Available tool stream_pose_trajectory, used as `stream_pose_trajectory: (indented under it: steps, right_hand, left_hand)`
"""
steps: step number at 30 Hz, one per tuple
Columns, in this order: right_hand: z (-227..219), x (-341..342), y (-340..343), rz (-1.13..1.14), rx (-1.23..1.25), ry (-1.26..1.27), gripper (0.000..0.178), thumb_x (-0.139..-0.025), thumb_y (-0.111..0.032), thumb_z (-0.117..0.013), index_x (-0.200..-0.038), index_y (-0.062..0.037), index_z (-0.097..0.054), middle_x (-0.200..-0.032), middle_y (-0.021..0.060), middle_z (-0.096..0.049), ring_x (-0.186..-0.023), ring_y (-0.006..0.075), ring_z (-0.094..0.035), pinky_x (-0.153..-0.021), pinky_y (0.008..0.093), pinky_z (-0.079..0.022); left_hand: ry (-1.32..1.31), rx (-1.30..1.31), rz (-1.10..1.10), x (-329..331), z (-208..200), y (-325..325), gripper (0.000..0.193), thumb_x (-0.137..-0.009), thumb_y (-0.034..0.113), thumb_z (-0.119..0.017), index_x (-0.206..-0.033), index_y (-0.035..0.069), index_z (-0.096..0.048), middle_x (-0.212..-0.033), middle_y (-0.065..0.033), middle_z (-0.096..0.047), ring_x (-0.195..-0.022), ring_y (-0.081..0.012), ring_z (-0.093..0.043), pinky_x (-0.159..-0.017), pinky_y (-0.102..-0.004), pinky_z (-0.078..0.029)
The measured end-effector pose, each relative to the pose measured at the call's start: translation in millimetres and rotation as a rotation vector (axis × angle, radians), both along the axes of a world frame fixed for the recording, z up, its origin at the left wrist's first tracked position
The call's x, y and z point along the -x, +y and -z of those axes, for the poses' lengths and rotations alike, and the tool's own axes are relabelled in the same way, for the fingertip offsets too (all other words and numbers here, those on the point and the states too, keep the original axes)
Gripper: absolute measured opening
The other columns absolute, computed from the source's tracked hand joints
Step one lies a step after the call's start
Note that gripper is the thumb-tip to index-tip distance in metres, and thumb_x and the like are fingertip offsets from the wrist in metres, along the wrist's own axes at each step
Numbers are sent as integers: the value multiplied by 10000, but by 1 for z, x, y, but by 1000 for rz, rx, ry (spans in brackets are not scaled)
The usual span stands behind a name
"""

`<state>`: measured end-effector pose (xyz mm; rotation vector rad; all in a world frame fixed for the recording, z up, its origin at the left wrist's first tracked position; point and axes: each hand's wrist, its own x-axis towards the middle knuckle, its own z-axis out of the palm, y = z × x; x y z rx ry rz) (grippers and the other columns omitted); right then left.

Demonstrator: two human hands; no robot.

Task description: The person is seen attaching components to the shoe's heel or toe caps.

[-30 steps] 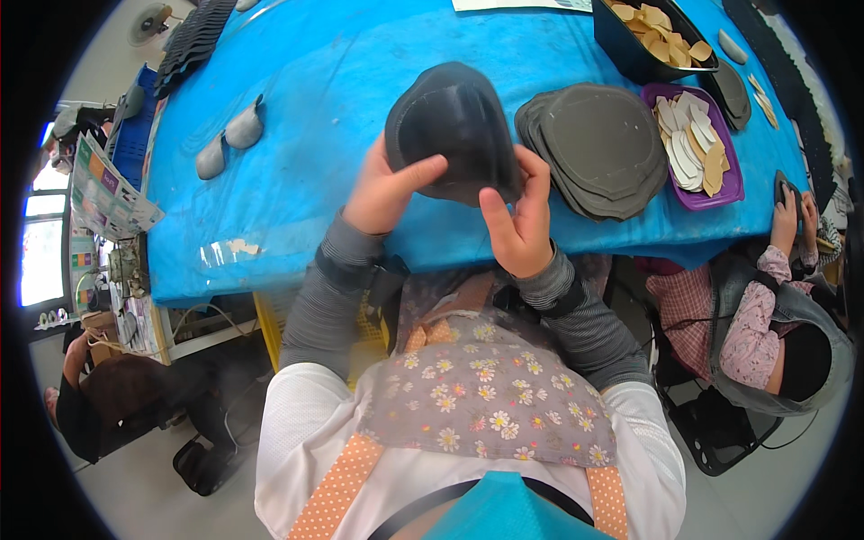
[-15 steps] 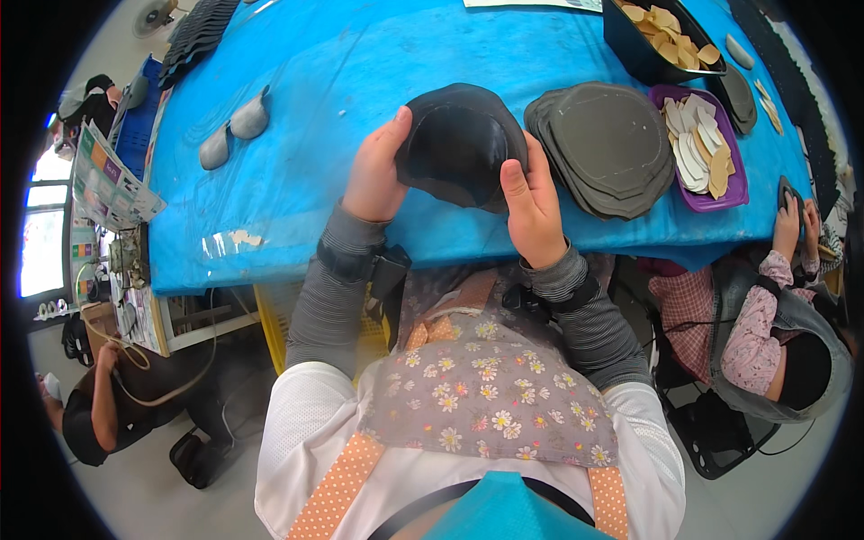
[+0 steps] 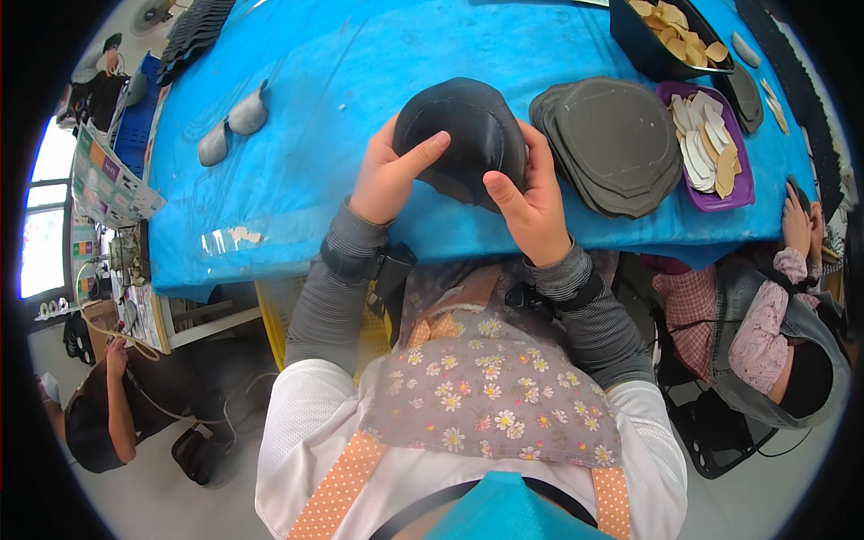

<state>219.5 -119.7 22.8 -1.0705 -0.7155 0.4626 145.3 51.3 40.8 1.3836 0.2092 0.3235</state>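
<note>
Between my two hands is a dark, rounded moulded sheet (image 3: 463,121) with an uneven rim and a shiny, smooth hollow facing up. My left hand (image 3: 389,175) grips its left edge, thumb pressed onto the hollow and fingers tucked underneath. On the opposite side, my right hand (image 3: 533,202) holds the right edge, its thumb lying over the near rim. The piece is held above the blue-covered table. Just right of it lies a stack of dark grey flat sheets (image 3: 616,139) with irregular edges and a faint curved outline on the top one.
A purple basket (image 3: 742,193) holds white and tan cut pieces. Behind it, a black bin (image 3: 630,49) contains more tan pieces. Two grey rounded shapes (image 3: 247,112) lie at left on the blue table cover (image 3: 315,72). A co-worker (image 3: 765,351) sits at far right.
My left thumb has moved from the rim inward over the hollow. The moulded sheet has tilted and looks bent more at its near side. The right thumb has slid slightly left.
</note>
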Motion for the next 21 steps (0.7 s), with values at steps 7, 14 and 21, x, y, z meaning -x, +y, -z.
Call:
stream_pose_trajectory:
  steps: [7,14,21]
  right_hand:
    - [1,-1,-1,9,44,-46,600,-897,-200,-679,-1353,-8,-340,-1212,139,-554,-1096,180,-543,-944,318,-426]
    - [3,-1,-2,-16,30,-11,622,-870,-194,-711,-1339,-18,-343,-1199,144,-561,-1076,183,-558,-928,321,-439]
    - [5,-1,-1,-2,13,-23,641,-838,-172,-745,-1322,-30,-349,-1174,136,-567,-1060,183,-565,-917,320,-446]
  left_hand:
    - [-26,11,-57,-3,0,0,353,-932,124,-602,-1246,-25,-541,-1149,-77,-630,-1046,-148,-583,-918,-281,-459]
    - [-92,-93,-44,-5,-4,-3,463,-938,97,-580,-1369,-11,-448,-1238,-99,-592,-1132,-155,-544,-991,-289,-416]
    - [-94,-119,-46,-5,-3,-3,475,-930,77,-586,-1375,-9,-443,-1224,-96,-602,-1123,-151,-550,-987,-288,-419]
